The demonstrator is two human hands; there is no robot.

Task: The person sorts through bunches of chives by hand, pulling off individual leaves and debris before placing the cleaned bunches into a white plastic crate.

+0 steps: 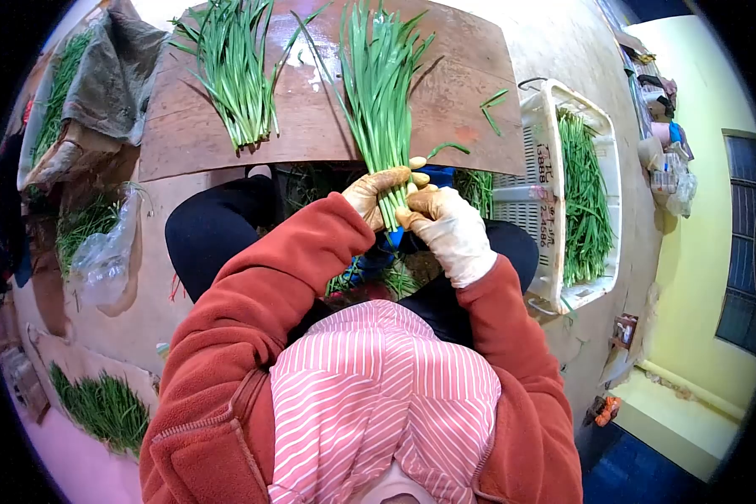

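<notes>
A bundle of long green stalks (378,92) lies over the near edge of the wooden board (470,76), its pale ends toward me. My left hand (376,195), in a stained glove, is wrapped round the bundle near those ends. My right hand (447,225), gloved too, is closed at the bundle's right side, its fingertips against the stalk ends; what it pinches, if anything, is too small to make out. One leaf sticks out to the right above it. A second bundle (237,76) rests on the board at the left.
A white crate (611,252) of green stalks stands at the right. Loose leaf pieces (493,109) lie on the board. At the left are a grey cloth (116,80), a clear plastic bag (109,260) and more greens (101,409). My knees are under the board.
</notes>
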